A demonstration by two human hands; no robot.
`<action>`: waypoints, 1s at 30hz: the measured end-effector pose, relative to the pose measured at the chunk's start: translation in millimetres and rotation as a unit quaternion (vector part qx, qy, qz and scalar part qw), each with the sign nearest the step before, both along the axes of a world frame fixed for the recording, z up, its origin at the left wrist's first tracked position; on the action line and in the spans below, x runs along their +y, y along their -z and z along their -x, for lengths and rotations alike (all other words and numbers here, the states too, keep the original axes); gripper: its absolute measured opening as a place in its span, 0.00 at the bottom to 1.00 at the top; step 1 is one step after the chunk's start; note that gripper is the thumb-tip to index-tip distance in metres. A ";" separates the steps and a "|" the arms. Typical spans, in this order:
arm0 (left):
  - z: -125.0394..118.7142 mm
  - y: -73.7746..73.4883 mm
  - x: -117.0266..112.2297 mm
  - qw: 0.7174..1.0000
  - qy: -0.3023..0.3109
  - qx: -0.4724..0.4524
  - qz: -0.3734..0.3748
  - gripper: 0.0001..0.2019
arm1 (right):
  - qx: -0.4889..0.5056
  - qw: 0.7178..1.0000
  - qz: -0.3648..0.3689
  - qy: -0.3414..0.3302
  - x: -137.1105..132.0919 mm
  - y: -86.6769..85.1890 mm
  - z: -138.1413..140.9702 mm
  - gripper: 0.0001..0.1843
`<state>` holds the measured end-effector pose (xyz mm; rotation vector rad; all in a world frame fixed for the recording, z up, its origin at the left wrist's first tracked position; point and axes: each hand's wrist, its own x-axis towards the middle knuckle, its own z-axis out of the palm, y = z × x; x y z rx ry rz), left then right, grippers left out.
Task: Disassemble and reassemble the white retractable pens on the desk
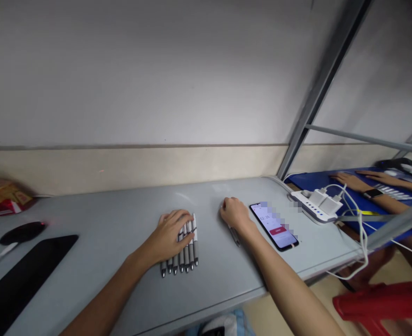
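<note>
A row of several white-and-grey pens (pixel 186 261) lies side by side on the grey desk, their silver tips pointing toward me. Across the upper part of this row rests my left hand (pixel 172 235), thumb apart from the other fingers, hiding part of the pens. Further right, my right hand (pixel 234 213) is closed with the fingers curled in, low over the desk. The grey end of a single pen (pixel 235 237) sticks out from beneath it; the rest of that pen is hidden by the hand.
A lit phone (pixel 274 226) lies right of my right hand, beside a white power strip (pixel 314 205) with cables. A black mouse (pixel 22 232), a dark mat (pixel 31 275) and a jar (pixel 4 193) are at left. Another person's hands rest on a blue table (pixel 303 182).
</note>
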<state>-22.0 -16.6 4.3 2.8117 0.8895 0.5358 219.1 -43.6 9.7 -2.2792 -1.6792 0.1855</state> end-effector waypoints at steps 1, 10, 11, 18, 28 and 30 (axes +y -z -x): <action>-0.1 1.0 -0.1 1.000 -0.002 -0.001 -0.001 0.15 | -0.010 1.000 -0.007 0.003 -0.4 -0.2 0.6 0.14; -0.9 6.7 0.2 0.999 -0.038 0.004 -0.016 0.17 | 0.074 0.967 -0.117 -0.213 -13.1 -8.7 35.8 0.14; -1.1 6.5 0.1 0.999 -0.040 0.006 -0.015 0.18 | 0.096 0.958 -0.112 -0.246 -15.3 -8.1 42.0 0.16; -1.8 7.6 -0.5 0.998 -0.062 0.021 -0.019 0.20 | 0.100 0.958 -0.070 -0.259 -19.1 0.5 61.4 0.20; 0.8 12.9 3.3 0.998 -0.058 0.015 -0.013 0.19 | 0.048 0.977 -0.025 -0.207 -15.0 2.9 56.2 0.19; 1.1 13.8 3.9 0.998 -0.060 0.014 -0.013 0.19 | 0.050 0.976 -0.031 -0.209 -14.9 3.8 56.3 0.18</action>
